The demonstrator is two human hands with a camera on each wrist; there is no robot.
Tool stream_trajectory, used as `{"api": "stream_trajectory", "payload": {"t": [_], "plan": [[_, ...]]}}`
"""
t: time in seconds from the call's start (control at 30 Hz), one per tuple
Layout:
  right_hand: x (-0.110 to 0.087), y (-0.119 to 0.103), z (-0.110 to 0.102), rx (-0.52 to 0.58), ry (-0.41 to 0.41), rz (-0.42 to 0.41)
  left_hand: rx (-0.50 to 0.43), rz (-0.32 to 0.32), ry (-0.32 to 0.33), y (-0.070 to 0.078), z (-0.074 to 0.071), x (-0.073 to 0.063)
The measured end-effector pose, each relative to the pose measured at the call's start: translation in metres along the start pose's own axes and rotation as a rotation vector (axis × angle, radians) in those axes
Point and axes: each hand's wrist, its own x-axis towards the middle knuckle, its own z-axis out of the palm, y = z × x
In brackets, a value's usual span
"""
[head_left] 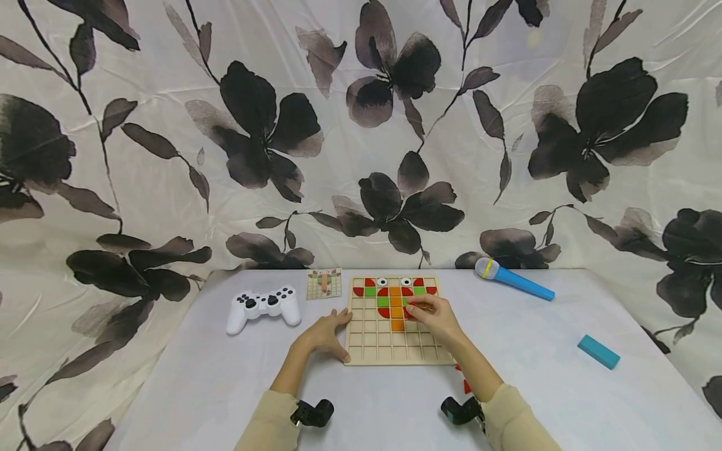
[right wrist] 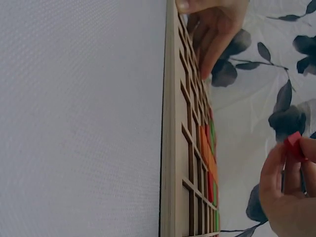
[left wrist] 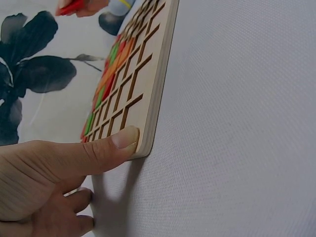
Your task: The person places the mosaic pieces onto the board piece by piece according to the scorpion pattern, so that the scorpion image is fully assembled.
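Observation:
A square wooden grid board point(head_left: 366, 354) lies on the table, its upper cells filled with red, green and orange pieces and two round eye pieces. An orange column point(head_left: 397, 324) runs down its middle. My left hand point(head_left: 326, 334) rests at the board's left edge, with the thumb point(left wrist: 111, 148) laid on the near corner and the fingers spread farther up. Above the right part of the pattern, my right hand point(head_left: 439, 318) pinches a small red puzzle piece point(right wrist: 295, 145) between thumb and fingers. In the right wrist view that piece is clear of the board.
A patterned picture card point(head_left: 324, 285) lies behind the board's left side. On the left is a white game controller point(head_left: 264, 308). A blue toy microphone point(head_left: 516, 280) and a teal block point(head_left: 598, 352) are on the right. Loose red pieces point(head_left: 467, 385) lie by my right forearm.

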Motion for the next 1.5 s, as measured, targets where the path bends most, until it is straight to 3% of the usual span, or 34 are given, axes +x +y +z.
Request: {"api": "stream_trajectory", "payload": {"t": [0.13, 0.23, 0.37, 0.6, 0.73, 1.17, 1.5], "plan": [[0.0000, -0.0012, 0.0014, -0.004, 0.074, 0.013, 0.000, 0.010, -0.001, -0.0002, -0.0009, -0.0002], [0.0005, -0.0023, 0.0027, 0.070, 0.102, 0.021, 0.004, 0.020, 0.003, -0.0006, -0.0014, -0.0004], [0.0004, -0.0019, 0.0029, 0.130, 0.081, 0.021, 0.001, 0.027, 0.008, -0.0013, -0.0011, -0.0002], [-0.0009, 0.0017, 0.0001, 0.039, -0.026, -0.029, -0.002, 0.033, 0.006, -0.0018, -0.0005, 0.0010], [-0.0018, 0.0013, -0.0001, 0.056, -0.074, -0.041, -0.011, 0.036, 0.008, -0.0016, 0.0000, 0.0004], [-0.0046, 0.0014, -0.0006, -0.010, -0.041, -0.022, -0.013, 0.035, 0.011, 0.0002, -0.0008, -0.0019], [-0.0030, 0.0010, -0.0020, 0.005, 0.008, -0.004, -0.011, 0.033, 0.008, 0.0002, -0.0003, -0.0024]]}}
